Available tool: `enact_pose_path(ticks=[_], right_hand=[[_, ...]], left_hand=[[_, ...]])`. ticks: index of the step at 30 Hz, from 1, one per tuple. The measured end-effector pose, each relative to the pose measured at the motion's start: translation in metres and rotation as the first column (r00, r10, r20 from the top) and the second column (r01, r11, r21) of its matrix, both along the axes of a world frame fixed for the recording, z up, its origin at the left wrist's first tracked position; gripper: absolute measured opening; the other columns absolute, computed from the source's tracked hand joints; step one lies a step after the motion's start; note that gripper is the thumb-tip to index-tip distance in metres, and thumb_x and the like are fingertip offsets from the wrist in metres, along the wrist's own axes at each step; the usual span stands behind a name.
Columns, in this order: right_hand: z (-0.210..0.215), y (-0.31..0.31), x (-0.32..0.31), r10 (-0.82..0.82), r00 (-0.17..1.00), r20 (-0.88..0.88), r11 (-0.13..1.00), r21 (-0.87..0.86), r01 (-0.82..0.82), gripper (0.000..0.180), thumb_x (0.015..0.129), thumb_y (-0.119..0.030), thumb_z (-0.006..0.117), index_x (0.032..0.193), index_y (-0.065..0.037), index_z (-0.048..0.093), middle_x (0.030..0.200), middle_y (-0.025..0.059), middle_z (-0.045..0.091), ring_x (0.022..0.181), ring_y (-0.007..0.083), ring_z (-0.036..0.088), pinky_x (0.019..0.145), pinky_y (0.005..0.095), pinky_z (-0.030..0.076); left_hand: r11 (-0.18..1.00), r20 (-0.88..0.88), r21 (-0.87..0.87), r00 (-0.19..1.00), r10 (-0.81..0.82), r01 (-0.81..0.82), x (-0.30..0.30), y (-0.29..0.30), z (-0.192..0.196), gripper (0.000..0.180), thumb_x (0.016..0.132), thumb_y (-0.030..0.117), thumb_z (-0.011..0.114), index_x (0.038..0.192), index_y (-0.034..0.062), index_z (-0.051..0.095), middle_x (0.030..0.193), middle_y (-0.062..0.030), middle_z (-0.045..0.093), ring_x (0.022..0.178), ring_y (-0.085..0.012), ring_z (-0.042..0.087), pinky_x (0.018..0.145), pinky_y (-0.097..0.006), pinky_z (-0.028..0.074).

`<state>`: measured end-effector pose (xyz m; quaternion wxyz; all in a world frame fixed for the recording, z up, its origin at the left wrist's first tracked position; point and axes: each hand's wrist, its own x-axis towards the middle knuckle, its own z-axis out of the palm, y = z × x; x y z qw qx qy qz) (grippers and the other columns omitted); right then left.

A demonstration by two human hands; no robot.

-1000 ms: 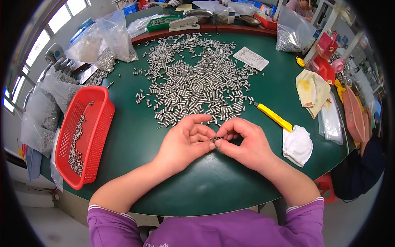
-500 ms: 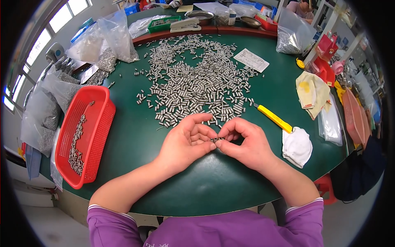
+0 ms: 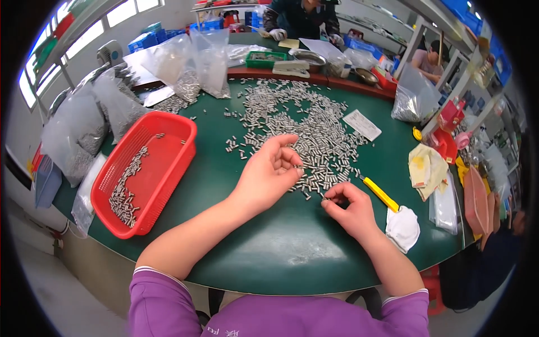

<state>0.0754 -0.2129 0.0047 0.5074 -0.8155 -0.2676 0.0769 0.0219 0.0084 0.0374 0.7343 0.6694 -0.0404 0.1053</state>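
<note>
A wide heap of small silver metal pins [image 3: 306, 126] is spread over the round green table [image 3: 264, 253]. My left hand [image 3: 268, 175] hovers at the near edge of the heap, palm turned up, fingers loosely curled and apart, with nothing visible in the palm. My right hand [image 3: 349, 210] rests on the table just right of it, thumb and fingers pinched on one small pin at the fingertips. The two hands are apart. A red plastic basket [image 3: 168, 132] to my left holds a strip of the same pins.
A yellow-handled tool [image 3: 380, 194] and a white cloth [image 3: 403, 227] lie right of my right hand. Clear bags of pins [image 3: 78, 135] line the left edge. A paper slip [image 3: 362, 124] and a yellow cloth [image 3: 425, 168] lie at the right. Another person [image 3: 297, 19] works across the table.
My hands were joined over one pin in front of the heap; now they have parted, the left lifted toward the heap. The view has swung left, bringing the basket closer to centre.
</note>
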Motion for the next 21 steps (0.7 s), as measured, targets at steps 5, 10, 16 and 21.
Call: enact_pose_path(ticks=[5, 10, 16, 21], right_hand=[[0.007, 0.017, -0.004, 0.116, 0.987, 0.109, 0.992, -0.051, -0.111, 0.015, 0.08, -0.007, 0.074, 0.091, -0.004, 0.064, 0.084, 0.0005, 0.065, 0.075, 0.0073, 0.06, 0.07, 0.0231, 0.05], [0.051, 0.098, -0.01, 0.354, 0.888, 0.293, 0.934, -0.07, -0.349, 0.015, 0.081, -0.013, 0.068, 0.093, -0.006, 0.064, 0.087, 0.0074, 0.067, 0.084, 0.0211, 0.066, 0.076, 0.0335, 0.053], [0.096, 0.228, -0.024, 0.427, 0.801, 0.421, 0.871, 0.047, -0.489, 0.02, 0.082, -0.012, 0.068, 0.1, -0.003, 0.064, 0.093, 0.0109, 0.068, 0.086, 0.0212, 0.068, 0.08, 0.0329, 0.054], [0.089, 0.268, -0.042, 0.457, 0.709, 0.538, 0.851, -0.031, -0.524, 0.045, 0.08, -0.019, 0.073, 0.12, -0.005, 0.059, 0.119, 0.0148, 0.061, 0.115, 0.0319, 0.056, 0.099, 0.0415, 0.045]], left_hand=[[0.905, 0.372, 0.191, 0.882, 0.291, -0.379, -0.022, 0.052, 0.067, 0.059, 0.083, -0.01, 0.059, 0.138, 0.0022, 0.04, 0.099, -0.004, 0.056, 0.09, -0.0083, 0.056, 0.077, -0.021, 0.047], [0.329, 0.617, 0.343, 0.475, 0.628, -0.88, -0.062, 0.118, 0.104, 0.047, 0.083, -0.005, 0.059, 0.128, 0.0024, 0.052, 0.094, -0.01, 0.062, 0.082, -0.0188, 0.063, 0.074, -0.032, 0.054], [-0.125, 0.467, 0.586, 0.208, 0.859, -0.801, -0.1, 0.178, 0.108, 0.045, 0.08, 0.0, 0.059, 0.124, 0.0046, 0.057, 0.093, -0.0109, 0.065, 0.086, -0.0275, 0.066, 0.079, -0.039, 0.051], [-0.122, 0.472, 0.63, 0.253, 0.845, -0.767, -0.101, 0.172, 0.11, 0.042, 0.08, 0.001, 0.059, 0.122, 0.0053, 0.059, 0.093, -0.0108, 0.066, 0.088, -0.0298, 0.066, 0.081, -0.041, 0.051]])
